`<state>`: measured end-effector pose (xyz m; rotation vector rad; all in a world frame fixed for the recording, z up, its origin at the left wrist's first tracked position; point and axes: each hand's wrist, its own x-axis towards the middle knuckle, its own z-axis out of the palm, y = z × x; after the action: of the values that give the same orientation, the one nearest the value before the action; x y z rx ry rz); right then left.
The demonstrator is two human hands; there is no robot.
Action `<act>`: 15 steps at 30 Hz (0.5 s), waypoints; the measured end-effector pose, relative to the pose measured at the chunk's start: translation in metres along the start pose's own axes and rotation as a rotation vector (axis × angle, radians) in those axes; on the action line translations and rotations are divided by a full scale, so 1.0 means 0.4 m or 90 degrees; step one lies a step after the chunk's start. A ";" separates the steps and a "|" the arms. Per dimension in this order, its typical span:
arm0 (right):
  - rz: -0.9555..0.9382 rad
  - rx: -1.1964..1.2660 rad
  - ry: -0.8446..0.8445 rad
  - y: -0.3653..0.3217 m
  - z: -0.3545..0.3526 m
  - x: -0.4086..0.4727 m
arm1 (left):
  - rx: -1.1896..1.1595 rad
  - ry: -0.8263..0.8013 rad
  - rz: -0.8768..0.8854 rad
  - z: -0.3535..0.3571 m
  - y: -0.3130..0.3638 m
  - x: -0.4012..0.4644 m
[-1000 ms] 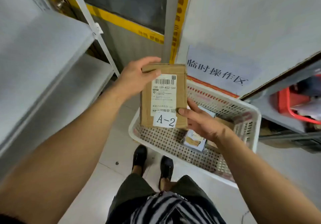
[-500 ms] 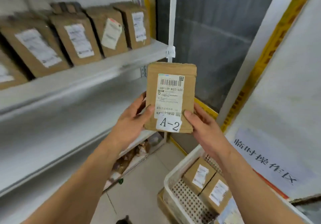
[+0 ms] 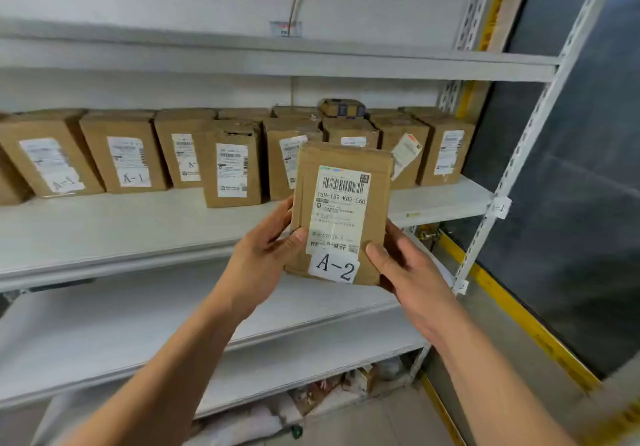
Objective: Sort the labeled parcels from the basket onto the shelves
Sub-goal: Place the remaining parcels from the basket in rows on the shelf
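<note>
Even, soft indoor light; slight blur, wide-angle bending at edges.

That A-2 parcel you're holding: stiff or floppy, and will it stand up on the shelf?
The A-2 parcel probably is stiff: it stays flat with only its lower edges gripped by the left hand and right hand. Being thin, it may tip when stood upright.

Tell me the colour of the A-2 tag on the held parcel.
White with black handwriting, on the brown cardboard parcel; the head view shows it clearly.
</note>
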<state>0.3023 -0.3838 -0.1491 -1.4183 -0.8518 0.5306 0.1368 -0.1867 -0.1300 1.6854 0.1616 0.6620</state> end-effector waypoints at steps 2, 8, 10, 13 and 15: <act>-0.013 -0.007 -0.032 -0.002 0.075 0.053 | 0.004 0.025 -0.005 -0.080 -0.001 -0.005; -0.030 -0.011 -0.104 -0.001 0.252 0.188 | 0.041 0.116 -0.009 -0.273 -0.009 -0.019; -0.029 -0.015 -0.134 0.005 0.308 0.236 | 0.053 0.161 -0.021 -0.331 -0.015 -0.031; -0.038 -0.027 -0.181 0.005 0.398 0.309 | 0.059 0.233 -0.041 -0.411 -0.016 -0.056; -0.058 -0.052 -0.207 0.001 0.463 0.354 | 0.070 0.274 -0.050 -0.462 -0.012 -0.074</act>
<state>0.2456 -0.1581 -0.1327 -1.3794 -1.2040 0.6738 0.0202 -0.0403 -0.1298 1.6117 0.5755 0.9651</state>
